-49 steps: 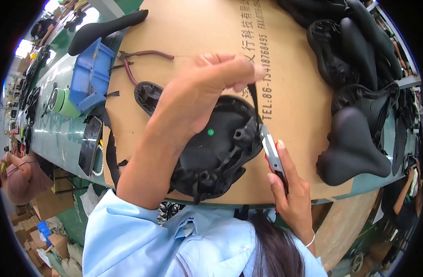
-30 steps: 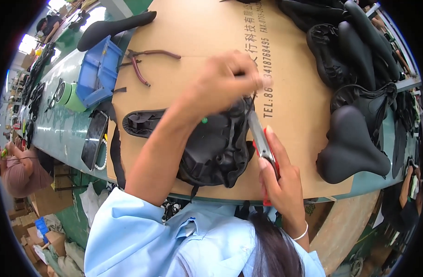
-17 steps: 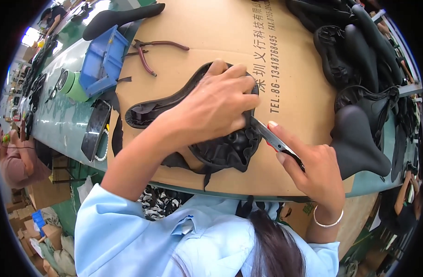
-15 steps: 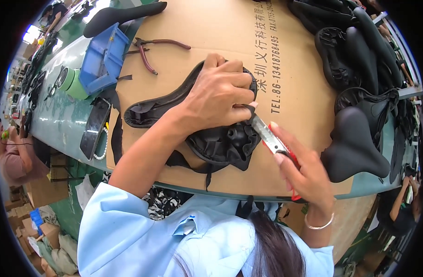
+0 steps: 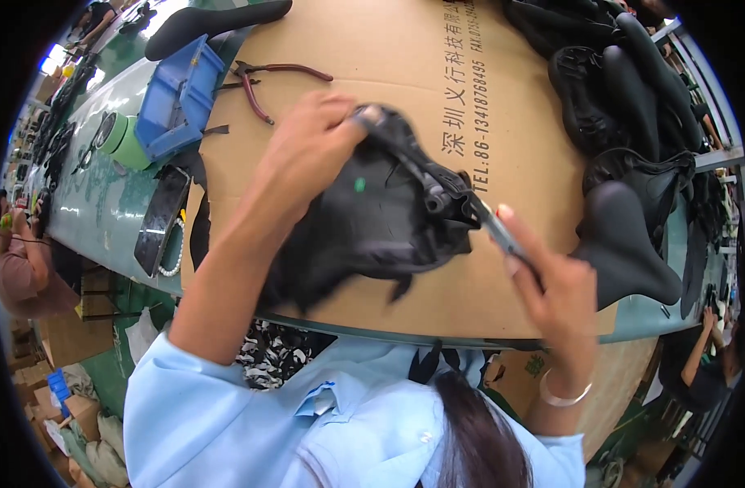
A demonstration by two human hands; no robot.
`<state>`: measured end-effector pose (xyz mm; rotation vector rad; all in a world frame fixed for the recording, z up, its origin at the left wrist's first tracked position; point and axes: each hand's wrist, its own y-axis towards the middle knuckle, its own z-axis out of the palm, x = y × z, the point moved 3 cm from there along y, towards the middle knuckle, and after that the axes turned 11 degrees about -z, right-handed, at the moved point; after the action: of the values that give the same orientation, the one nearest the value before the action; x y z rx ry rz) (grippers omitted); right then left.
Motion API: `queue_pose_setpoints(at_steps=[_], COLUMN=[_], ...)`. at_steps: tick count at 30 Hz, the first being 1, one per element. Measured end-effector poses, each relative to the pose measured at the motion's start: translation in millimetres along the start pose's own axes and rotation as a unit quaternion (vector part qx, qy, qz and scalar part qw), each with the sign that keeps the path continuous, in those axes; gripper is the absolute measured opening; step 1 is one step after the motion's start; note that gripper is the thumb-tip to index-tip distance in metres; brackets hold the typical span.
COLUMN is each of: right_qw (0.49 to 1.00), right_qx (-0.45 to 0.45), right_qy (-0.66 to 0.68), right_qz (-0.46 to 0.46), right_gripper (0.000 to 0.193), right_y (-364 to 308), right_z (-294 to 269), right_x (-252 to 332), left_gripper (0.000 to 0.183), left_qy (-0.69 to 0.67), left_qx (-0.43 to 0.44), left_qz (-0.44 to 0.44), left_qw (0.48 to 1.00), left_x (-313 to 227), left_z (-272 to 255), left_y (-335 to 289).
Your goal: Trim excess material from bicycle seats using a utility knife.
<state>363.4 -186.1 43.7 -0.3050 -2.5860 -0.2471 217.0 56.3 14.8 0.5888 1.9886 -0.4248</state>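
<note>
My left hand (image 5: 311,146) is closed on the edge of a black bicycle saddle (image 5: 372,224), which is tilted up off the cardboard and partly smeared by motion. A small green mark shows on its dark surface. In my right hand (image 5: 555,297) is a utility knife (image 5: 505,233), red and grey, its front end at the saddle's right edge. The blade tip cannot be made out against the black material. Strips of black cover material hang at the saddle's lower side.
A cardboard sheet (image 5: 535,183) covers the table. Red-handled pliers (image 5: 298,68), a blue bin (image 5: 171,110), a green round container (image 5: 128,150) and a phone (image 5: 163,220) lie at left. One black saddle (image 5: 625,252) and a pile of several more (image 5: 633,102) fill the right side.
My left hand has moved left, turning and lifting the saddle so that its smoother side with the green mark shows. The knife has shifted slightly right and down with my right hand.
</note>
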Motion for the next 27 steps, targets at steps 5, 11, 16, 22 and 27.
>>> queue_pose_setpoints(at_steps=[5, 11, 16, 22, 27], right_qw=[0.983, 0.97, 0.979, 0.982, 0.978], right_qx=[0.138, 0.186, 0.165, 0.142, 0.124], right_qy=[0.002, -0.015, -0.05, -0.126, -0.16], right_qz=[-0.119, -0.159, -0.106, -0.019, 0.049], right_gripper=[0.047, 0.053, 0.058, 0.057, 0.055], right_y=[55, 55, 13, -13, -40], right_z=[-23, 2, -8, -12, -13], right_x=[-29, -3, 28, 50, 60], left_gripper=[0.026, 0.029, 0.028, 0.034, 0.035], left_qy=[0.115, -0.223, -0.569, -0.575, -0.608], left_qx=[0.117, 0.365, 0.323, 0.079, -0.05], left_qz=[0.146, 0.047, 0.032, -0.082, -0.076], left_qw=[0.976, 0.902, 0.756, 0.81, 0.789], left_x=[-16, -18, -40, -78, -88], left_z=[-15, 11, -14, -20, -20], left_y=[-42, -5, 29, 7, -7])
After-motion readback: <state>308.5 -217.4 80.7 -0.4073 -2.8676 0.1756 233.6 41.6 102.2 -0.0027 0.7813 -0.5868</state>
